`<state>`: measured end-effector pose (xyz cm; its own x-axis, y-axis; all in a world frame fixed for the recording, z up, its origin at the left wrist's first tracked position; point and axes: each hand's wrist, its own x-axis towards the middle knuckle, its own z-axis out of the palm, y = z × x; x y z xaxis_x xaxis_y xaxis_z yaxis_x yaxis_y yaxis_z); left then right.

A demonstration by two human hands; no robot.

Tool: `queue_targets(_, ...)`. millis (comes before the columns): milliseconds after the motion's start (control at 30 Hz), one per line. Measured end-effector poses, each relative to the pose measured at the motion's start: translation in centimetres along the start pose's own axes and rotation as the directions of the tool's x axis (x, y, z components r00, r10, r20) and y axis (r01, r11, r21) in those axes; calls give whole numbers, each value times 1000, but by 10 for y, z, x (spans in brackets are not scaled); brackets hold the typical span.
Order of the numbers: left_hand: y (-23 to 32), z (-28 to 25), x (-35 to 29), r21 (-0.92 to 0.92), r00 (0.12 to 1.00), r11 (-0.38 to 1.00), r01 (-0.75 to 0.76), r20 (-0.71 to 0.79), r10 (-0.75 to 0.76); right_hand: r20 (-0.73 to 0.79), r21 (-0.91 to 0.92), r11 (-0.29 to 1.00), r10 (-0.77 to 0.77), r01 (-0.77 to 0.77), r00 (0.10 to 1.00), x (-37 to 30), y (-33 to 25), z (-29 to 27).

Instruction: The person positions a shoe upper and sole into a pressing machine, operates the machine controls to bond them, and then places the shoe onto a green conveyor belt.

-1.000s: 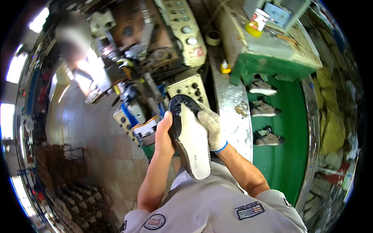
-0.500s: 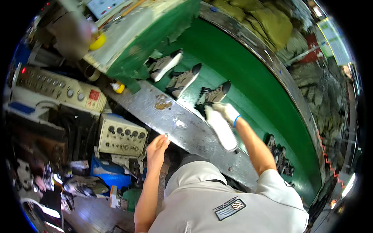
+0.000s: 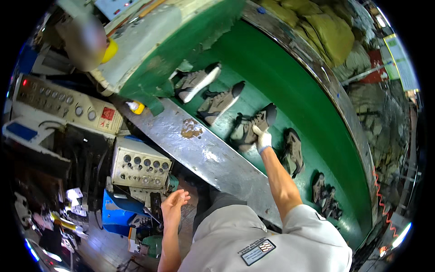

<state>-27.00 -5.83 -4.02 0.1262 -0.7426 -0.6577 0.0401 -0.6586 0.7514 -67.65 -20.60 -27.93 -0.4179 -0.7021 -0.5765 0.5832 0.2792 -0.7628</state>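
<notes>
Nearest, the bare left hand (image 3: 174, 205) hangs in the air, apart from the metal ledge (image 3: 213, 165); its fingers are loosely bent, with nothing visible between them; it seems free because the reach needs only one arm. To the left, a control box (image 3: 140, 165) has its knobs turned upward, probably for easy reading. Beyond the ledge, the gloved right hand (image 3: 263, 138) touches the near side of a grey-brown shoe (image 3: 262, 119) on the green surface (image 3: 281, 86); the thumb lies against it; the other fingers are hidden, so I cannot tell whether they pinch. Other shoes (image 3: 222, 103) lie to left and right, some with gaps between, perhaps so they do not rub. At the far side are yellow-green sacks (image 3: 326, 36), seemingly piled there out of the way.
</notes>
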Motion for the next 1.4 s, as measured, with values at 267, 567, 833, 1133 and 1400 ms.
queue_targets(267,71,-63,-3,-175,948,934,-310,17,318,750,14,647,497,-762,437,-215,-11,126)
queue_targets(567,37,-239,-76,-495,883,764,-413,-425,202,797,-555,792,594,-254,111,-426,17,329)
queue_targets(833,-8,-320,-108,-493,655,627,-603,-755,35,767,-624,779,625,-56,142,-483,120,392)
queue_targets(1133,-12,-381,-111,-408,507,439,-801,-851,134,820,-553,805,572,-213,35,-539,166,450)
queue_targets(1400,-13,-380,-101,-453,538,423,-784,-837,100,873,-435,866,473,-249,120,-563,212,454)
